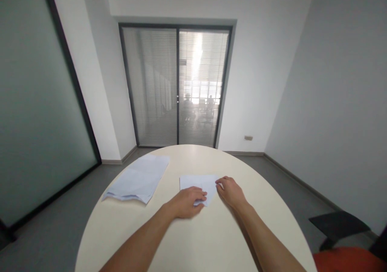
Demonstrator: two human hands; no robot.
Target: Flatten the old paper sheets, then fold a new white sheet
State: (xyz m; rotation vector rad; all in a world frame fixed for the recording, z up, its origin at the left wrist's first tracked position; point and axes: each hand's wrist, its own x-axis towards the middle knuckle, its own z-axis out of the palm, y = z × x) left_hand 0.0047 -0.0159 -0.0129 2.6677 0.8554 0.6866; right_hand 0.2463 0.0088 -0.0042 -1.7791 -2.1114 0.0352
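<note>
A small white sheet of paper [196, 180], perhaps folded, lies on the round cream table [193, 247] in front of me. My left hand [189, 202] rests flat across its lower left part, fingers stretched out to the right and a little apart. At the paper's right edge, my right hand [230, 189] has its thumb and fingertips bent together around the edge. How much paper sits between those fingers is partly hidden. To the left lies a stack of larger white sheets [140, 177], with creased, uneven near edges.
A chair with a red seat [347, 260] and black armrest [338, 225] stands at the lower right, beside the table. Beyond the table is a glass partition with blinds [151, 86], set in a white wall. A frosted glass panel [39, 102] runs along the left.
</note>
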